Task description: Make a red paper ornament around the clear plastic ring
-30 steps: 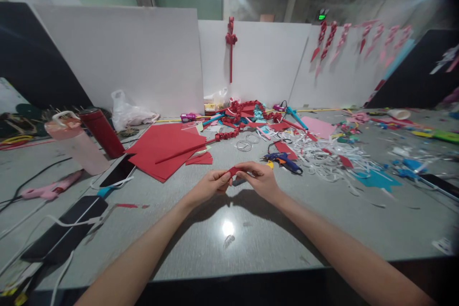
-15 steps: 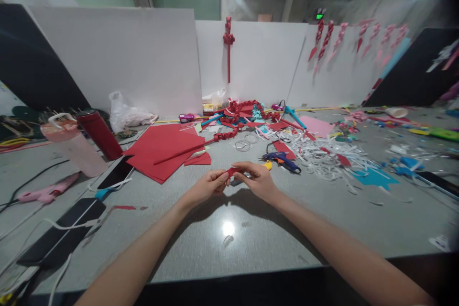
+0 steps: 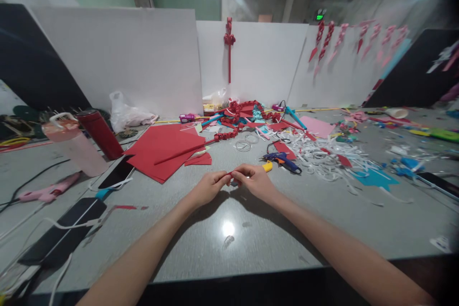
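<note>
Between my two hands, just above the table, is a small piece of red paper [image 3: 230,173], mostly covered by fingers. My left hand [image 3: 210,185] pinches its left end, and my right hand [image 3: 254,180] pinches the right, with the fingertips meeting. Behind the right hand a yellow-handled tool [image 3: 267,166], perhaps a cutter, lies partly hidden. Beyond the hands is a red paper stick with a folded chain [image 3: 225,136] at its end. Large red paper sheets [image 3: 161,150] lie to the left of it.
A blue glue gun [image 3: 283,160] and a heap of white paper strips [image 3: 319,150] lie right. On the left are a pink glue gun [image 3: 50,190], a pale bottle [image 3: 77,148], a red flask [image 3: 102,136] and a black power bank [image 3: 64,232]. White boards [image 3: 251,67] stand behind.
The fingertips of both hands have closed together over the red paper, so less of it shows. My right hand has turned slightly; the other things stay put.
</note>
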`<move>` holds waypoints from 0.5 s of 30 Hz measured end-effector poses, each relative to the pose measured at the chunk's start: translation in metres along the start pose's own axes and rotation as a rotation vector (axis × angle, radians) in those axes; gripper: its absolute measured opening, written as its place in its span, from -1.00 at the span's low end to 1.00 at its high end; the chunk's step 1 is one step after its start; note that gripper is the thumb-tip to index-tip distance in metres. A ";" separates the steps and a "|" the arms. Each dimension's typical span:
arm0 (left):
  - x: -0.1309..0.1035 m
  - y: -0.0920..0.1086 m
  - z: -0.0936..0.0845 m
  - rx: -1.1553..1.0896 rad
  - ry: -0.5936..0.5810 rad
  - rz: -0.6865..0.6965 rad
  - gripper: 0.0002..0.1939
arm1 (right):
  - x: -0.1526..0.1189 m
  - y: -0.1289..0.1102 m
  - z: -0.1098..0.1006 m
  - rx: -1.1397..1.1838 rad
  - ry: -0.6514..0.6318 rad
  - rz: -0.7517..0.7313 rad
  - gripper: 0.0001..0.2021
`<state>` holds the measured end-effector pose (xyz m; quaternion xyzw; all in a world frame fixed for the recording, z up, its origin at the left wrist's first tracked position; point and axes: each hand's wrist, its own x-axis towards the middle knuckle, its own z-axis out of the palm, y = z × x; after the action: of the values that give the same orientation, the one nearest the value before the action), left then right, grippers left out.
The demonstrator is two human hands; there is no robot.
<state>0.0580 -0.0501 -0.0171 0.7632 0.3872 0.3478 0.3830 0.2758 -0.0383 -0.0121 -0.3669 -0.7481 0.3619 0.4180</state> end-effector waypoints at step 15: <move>0.002 -0.002 -0.002 -0.063 0.149 -0.104 -0.53 | 0.012 0.011 -0.010 -0.241 0.040 -0.156 -0.64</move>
<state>0.0565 -0.0466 -0.0177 0.7017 0.4426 0.3950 0.3945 0.2832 -0.0207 -0.0130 -0.3624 -0.8039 0.2287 0.4124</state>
